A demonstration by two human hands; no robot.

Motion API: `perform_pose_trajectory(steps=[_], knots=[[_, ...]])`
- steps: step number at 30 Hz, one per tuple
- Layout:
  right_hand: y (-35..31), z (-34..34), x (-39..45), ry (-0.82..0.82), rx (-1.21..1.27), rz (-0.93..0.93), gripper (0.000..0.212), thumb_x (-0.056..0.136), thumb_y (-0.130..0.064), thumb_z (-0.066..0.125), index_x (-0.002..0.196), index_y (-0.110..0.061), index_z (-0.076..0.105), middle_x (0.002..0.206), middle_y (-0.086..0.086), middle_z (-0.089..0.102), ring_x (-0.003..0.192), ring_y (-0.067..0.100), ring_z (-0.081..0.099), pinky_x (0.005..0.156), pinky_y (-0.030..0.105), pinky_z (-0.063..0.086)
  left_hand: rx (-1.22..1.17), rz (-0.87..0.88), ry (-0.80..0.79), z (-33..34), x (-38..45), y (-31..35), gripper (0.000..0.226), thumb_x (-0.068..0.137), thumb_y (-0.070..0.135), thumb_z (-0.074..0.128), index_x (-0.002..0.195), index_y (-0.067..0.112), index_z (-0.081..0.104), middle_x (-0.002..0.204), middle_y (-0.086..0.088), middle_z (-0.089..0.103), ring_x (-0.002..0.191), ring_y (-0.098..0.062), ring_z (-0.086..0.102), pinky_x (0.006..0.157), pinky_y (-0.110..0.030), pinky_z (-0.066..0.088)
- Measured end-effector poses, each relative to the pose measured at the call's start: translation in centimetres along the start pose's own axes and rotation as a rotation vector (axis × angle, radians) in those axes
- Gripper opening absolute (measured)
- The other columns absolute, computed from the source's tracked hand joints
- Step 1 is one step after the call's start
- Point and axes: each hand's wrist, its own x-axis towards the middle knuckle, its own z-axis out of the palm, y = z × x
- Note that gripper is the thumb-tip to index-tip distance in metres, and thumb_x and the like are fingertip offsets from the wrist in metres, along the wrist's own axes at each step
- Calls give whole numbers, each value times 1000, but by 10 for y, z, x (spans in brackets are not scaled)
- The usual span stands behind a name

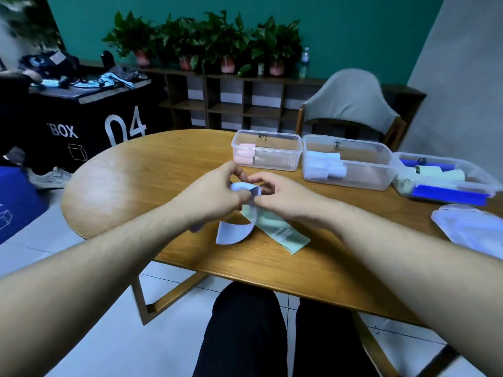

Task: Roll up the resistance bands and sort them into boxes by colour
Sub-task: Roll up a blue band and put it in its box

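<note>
A pale lavender resistance band is held above the wooden table, its upper end curled into a small roll between both hands. My left hand pinches that roll from the left and my right hand pinches it from the right. The band's free tail hangs down onto the table. A light green band lies flat under my right wrist. Three clear boxes stand at the back right: one with pink rolls, one with lavender rolls, one with green rolls and blue items.
A clear plastic lid lies at the table's right edge. A grey chair stands behind the boxes. My dark-trousered legs are under the table's near edge. A black box marked 04 stands at the far left.
</note>
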Motion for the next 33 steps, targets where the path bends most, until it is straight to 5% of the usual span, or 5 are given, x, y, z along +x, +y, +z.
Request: perform_pose_trajectory(steps=[8, 12, 19, 27, 33], knots=[[-1, -51, -68, 120, -82, 59, 29, 90, -6, 42, 88, -17, 68, 68, -7, 67, 68, 12, 59, 73, 28, 52, 25, -45, -322, 7, -7, 60, 39, 64, 34, 61, 100, 23, 50, 92, -7, 67, 74, -19, 53, 70, -33, 42], [11, -83, -107, 62, -77, 251, 24, 89, -6, 38, 93, -8, 62, 62, 10, 58, 50, 19, 55, 55, 28, 50, -75, -71, -297, 20, -5, 77, 3, 88, 19, 56, 90, 18, 54, 76, -6, 57, 70, -13, 61, 55, -26, 45], [37, -120, -145, 120, -74, 398, 12, 86, -16, 52, 90, -20, 63, 79, -2, 61, 70, 14, 53, 64, 28, 43, -433, -199, -238, 51, 13, 92, 6, 94, 12, 56, 89, 15, 59, 81, -10, 65, 69, -21, 70, 51, -23, 54], [75, -135, -151, 75, 153, 587, 20, 99, -25, 54, 80, -19, 57, 74, -1, 56, 64, 12, 52, 53, 23, 40, -623, -343, -163, 113, 59, 94, 9, 86, 11, 63, 93, 15, 57, 77, -5, 54, 44, -11, 37, 37, -15, 25], [98, -132, -140, 73, 149, 568, 15, 98, -24, 57, 87, -16, 62, 74, 0, 63, 63, 12, 60, 52, 23, 48, -665, -291, -52, 162, 99, 95, 13, 86, 8, 73, 85, 6, 60, 73, -10, 61, 41, -11, 50, 42, -18, 42]])
